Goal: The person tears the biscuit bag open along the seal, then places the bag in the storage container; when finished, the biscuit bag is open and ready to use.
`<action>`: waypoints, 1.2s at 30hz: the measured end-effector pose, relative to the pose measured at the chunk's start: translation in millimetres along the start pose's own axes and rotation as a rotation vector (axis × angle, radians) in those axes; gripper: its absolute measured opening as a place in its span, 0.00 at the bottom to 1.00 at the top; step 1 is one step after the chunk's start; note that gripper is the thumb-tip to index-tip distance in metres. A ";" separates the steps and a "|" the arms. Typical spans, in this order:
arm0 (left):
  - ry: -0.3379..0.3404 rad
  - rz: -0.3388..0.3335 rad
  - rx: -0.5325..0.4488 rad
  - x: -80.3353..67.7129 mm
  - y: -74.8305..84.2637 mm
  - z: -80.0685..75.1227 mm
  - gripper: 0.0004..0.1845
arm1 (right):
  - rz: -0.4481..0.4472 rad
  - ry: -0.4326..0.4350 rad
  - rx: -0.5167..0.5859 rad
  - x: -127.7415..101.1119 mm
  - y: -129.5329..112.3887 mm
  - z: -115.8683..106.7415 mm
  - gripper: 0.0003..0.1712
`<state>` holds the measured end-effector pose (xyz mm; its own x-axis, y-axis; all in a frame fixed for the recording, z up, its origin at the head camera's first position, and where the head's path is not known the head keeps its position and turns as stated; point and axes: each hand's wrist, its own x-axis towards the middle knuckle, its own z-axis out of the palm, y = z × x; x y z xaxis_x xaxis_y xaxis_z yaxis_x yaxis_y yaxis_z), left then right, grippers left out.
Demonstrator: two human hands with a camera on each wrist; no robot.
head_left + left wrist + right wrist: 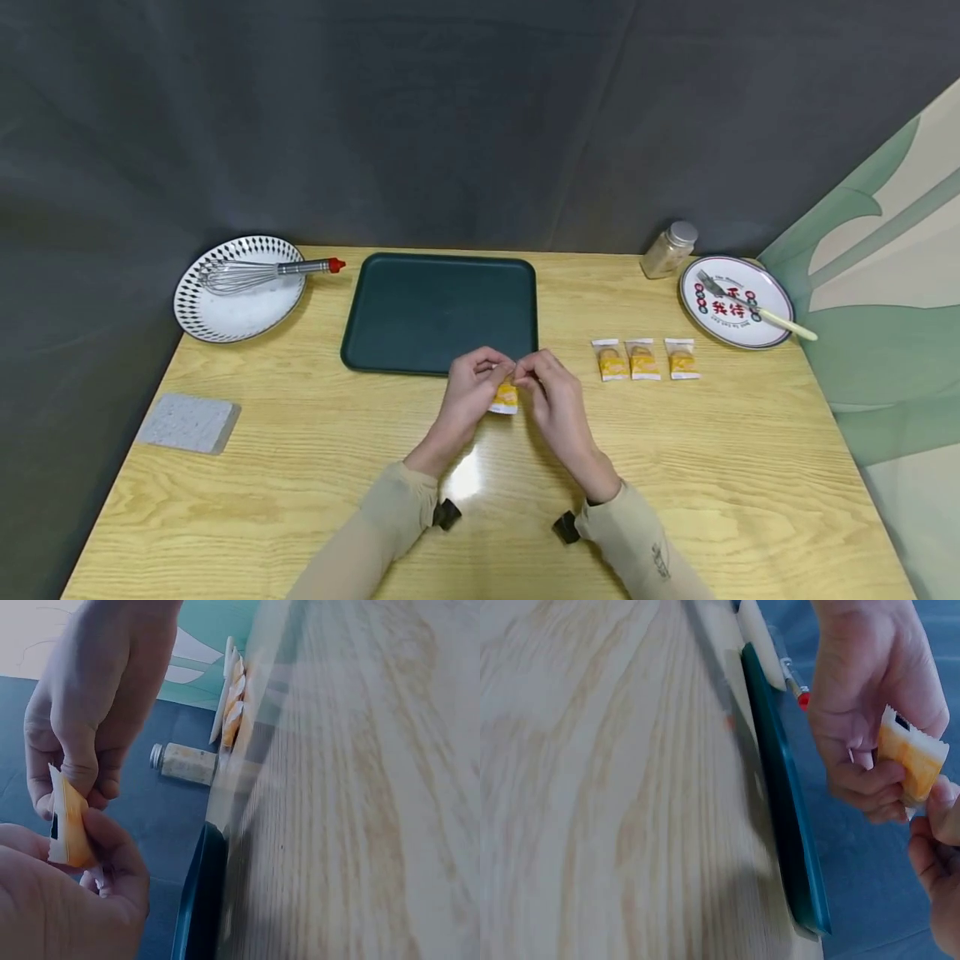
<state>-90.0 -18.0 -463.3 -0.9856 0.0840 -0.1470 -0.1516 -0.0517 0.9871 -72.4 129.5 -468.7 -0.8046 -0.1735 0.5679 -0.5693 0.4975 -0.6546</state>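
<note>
A small yellow-and-white snack packet (505, 400) is held up between both hands over the table's middle, by the front edge of a dark green tray (442, 308). The left hand (468, 390) pinches its side between thumb and curled fingers. At the packet's upper corner, the right hand (557, 404) pinches with thumb and forefinger. The left wrist view shows the packet (73, 825) tilted, its white crimped end facing the wrists. In the right wrist view the fingertips of the right hand (941, 877) meet the corner opposite that end. Its contents are hidden.
Three similar packets (642, 360) lie in a row at right. Behind them stand a lidded jar (669, 250) and a plate (705, 321) bearing a fork (753, 308). At left are a patterned plate (225, 325) with a whisk (262, 271) and a grey block (187, 422).
</note>
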 end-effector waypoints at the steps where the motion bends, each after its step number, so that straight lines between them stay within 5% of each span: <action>1: 0.011 0.006 0.005 0.1 -0.8 1.0 0.05 | -0.015 0.002 0.004 -1.0 0.6 -0.1 0.11; 11: 0.193 0.085 0.125 14.9 -13.9 -15.7 0.05 | -0.055 -0.041 0.076 -14.8 -22.1 15.2 0.16; 16: 0.141 0.083 0.144 12.0 -11.0 -20.5 0.06 | 0.154 0.014 0.136 -8.9 -24.0 13.5 0.10; 22: 0.062 0.058 0.050 7.4 -7.9 -19.8 0.08 | 0.464 0.064 0.316 12.0 -10.7 0.3 0.04; 28: -0.020 -0.018 -0.073 4.7 -2.4 -23.1 0.08 | 0.484 0.001 0.315 20.8 5.5 -6.0 0.07; 36: -0.016 -0.099 -0.218 15.1 -1.1 -32.0 0.06 | 0.537 -0.110 0.237 18.8 16.5 -10.4 0.13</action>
<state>-107.0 -48.6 -468.7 -0.9641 0.1146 -0.2394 -0.2615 -0.2555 0.9308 -95.2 143.3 -463.6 -0.9958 -0.0433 0.0802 -0.0902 0.3392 -0.9364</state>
